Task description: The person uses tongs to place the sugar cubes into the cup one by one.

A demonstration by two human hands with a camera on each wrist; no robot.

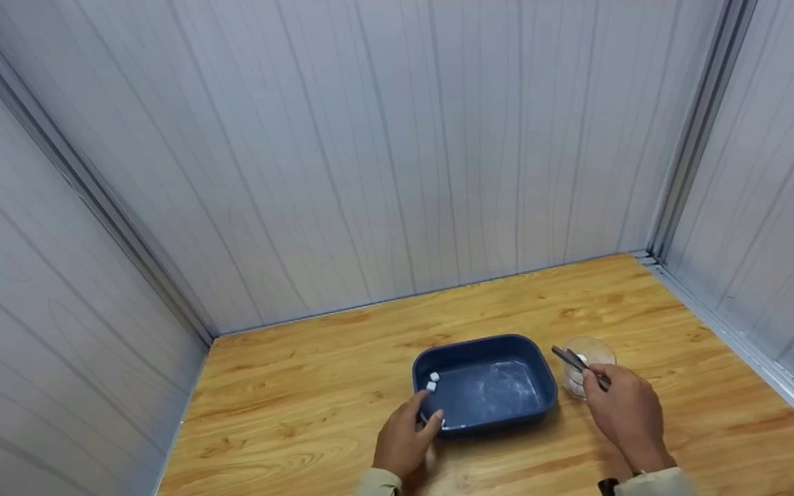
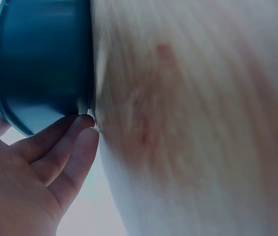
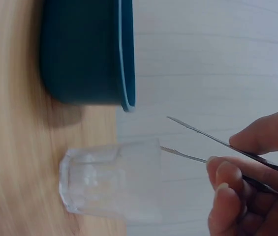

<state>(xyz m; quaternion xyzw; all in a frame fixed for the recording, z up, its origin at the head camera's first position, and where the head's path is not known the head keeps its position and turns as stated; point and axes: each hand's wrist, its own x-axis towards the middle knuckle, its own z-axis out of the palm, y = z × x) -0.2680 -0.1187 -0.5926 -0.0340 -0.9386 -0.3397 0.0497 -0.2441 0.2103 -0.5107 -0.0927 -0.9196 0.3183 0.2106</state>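
Observation:
A dark blue rectangular basin stands on the table. My left hand holds its near left corner, thumb at the rim and other fingers along the outer wall. Small white cubes lie inside along the left side, one partly hidden by the thumb. My right hand pinches metal tweezers. In the right wrist view, the tweezers' serrated tips stand apart with nothing between them, just above the mouth of a clear glass. White pieces show inside the glass in the head view.
The glass stands just right of the basin on the wood-patterned table. Pale panel walls enclose the table at the back and both sides. A metal strip runs along the right edge.

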